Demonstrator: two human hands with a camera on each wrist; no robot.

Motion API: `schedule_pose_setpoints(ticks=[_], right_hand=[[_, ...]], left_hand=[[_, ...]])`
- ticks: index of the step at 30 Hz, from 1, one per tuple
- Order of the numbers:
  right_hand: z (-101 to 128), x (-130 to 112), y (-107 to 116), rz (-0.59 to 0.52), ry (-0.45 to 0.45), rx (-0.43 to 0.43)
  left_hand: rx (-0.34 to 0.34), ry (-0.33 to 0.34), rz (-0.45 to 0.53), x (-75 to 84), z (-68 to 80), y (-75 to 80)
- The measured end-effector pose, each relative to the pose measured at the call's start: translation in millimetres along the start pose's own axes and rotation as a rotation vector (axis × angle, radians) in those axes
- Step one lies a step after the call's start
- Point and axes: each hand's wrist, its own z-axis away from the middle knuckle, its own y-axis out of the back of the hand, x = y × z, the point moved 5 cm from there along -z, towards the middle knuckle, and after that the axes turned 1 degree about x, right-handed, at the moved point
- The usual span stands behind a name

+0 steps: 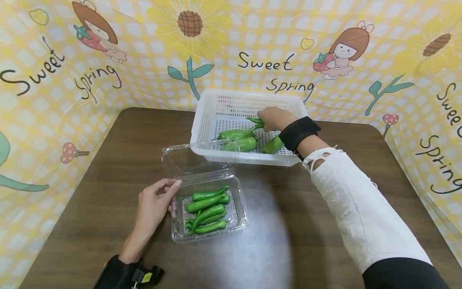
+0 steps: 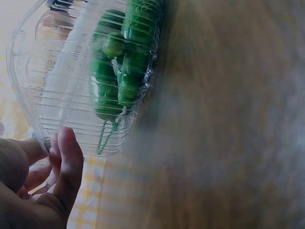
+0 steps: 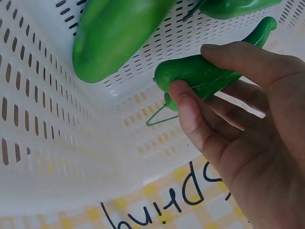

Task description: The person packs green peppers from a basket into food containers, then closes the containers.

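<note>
Nearest, at the lower left of the dark wooden table (image 1: 274, 241), the left hand (image 1: 153, 206) rests with loosely bent fingers at the left edge of a clear plastic clamshell box (image 1: 236, 222); its fingertips touch the box's rim, but it grips nothing. The left wrist view shows the same thumb (image 2: 66, 157) just beside the ribbed clear wall (image 2: 62, 114). The box's lid (image 1: 198, 158) stands open, hinged up on the far side, and several slim green peppers (image 1: 207, 210) lie packed together in the tray. Further back, past the lid and touching it, a white perforated basket (image 1: 205, 124) sits at the middle of the table's far half. The right arm, in a white sleeve (image 1: 353, 208) with a black wrist strap (image 1: 298, 131), reaches over the basket's near right corner. Inside the basket the right hand (image 1: 275, 118) pinches a small green pepper (image 3: 200, 76) between thumb and fingers, held just above the basket floor. Larger green peppers (image 1: 240, 140) lie on the basket floor to the left of that hand. Behind everything hangs a yellow checked backdrop (image 1: 144, 60) printed with sunflowers and "Sweet Spring".
</note>
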Motion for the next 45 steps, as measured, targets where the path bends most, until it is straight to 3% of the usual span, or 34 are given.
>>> schedule_pose_setpoints(ticks=[45], right_hand=[[61.5, -14.8, 8.7, 0.0, 0.015, -0.039]], left_hand=[[0.005, 0.005, 0.002, 0.4, 0.1, -0.5]])
